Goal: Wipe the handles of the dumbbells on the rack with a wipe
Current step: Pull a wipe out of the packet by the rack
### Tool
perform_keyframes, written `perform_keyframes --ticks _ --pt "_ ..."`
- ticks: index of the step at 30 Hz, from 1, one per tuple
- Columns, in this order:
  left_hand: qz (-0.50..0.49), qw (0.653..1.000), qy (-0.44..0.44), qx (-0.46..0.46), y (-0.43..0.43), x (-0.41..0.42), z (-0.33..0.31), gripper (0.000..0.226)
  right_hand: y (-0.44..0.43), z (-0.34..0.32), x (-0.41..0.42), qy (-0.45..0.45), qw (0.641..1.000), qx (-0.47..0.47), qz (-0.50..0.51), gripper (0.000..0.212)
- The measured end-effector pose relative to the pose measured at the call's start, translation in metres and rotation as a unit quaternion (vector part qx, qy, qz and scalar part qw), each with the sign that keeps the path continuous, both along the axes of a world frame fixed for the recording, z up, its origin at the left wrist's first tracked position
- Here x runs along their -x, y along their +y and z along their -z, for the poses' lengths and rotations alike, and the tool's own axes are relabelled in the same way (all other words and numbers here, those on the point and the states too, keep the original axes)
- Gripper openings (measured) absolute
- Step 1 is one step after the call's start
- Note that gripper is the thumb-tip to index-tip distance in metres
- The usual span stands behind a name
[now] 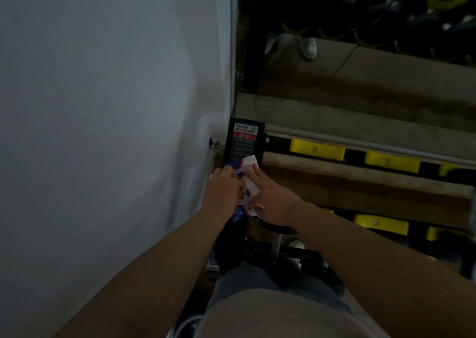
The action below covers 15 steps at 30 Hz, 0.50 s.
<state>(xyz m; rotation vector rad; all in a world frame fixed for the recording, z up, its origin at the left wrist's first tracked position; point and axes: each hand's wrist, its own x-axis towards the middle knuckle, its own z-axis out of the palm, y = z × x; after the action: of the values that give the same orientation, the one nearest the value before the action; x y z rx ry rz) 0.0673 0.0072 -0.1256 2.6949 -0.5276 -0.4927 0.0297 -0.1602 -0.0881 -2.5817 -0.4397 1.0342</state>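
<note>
Head view, dim light. My left hand [224, 188] has its fingers curled round a blue wipe packet [238, 213], held over the black end post [244, 143] of the rack [279, 144]. My right hand [273, 199] lies with fingers nearly straight, pressing on the white wipe [252, 184] at the packet's mouth. Yellow cradles [317, 150] sit along the rack's rails to my right. White wall [103, 105] just left of the post.
</note>
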Motion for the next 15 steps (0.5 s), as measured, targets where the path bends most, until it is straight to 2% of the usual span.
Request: perform_keyframes --ticks 3,5,11,15 --pt "0.068 0.994 -0.04 -0.072 -0.004 0.003 0.003 0.028 0.001 -0.001 0.003 -0.01 1.0 0.021 -0.003 0.033" --pt "0.086 0.991 -0.057 -0.087 -0.005 0.005 0.005 0.032 0.001 -0.004 0.005 -0.011 1.0 0.024 0.0 0.033" --pt "0.057 0.998 -0.014 0.008 -0.002 0.002 0.007 0.026 -0.001 -0.01 0.001 0.02 0.999 0.029 -0.004 0.037" --pt "0.097 0.994 -0.02 0.045 0.005 0.0 0.003 0.013 0.0 -0.012 0.001 0.023 0.999 0.032 -0.001 0.036"
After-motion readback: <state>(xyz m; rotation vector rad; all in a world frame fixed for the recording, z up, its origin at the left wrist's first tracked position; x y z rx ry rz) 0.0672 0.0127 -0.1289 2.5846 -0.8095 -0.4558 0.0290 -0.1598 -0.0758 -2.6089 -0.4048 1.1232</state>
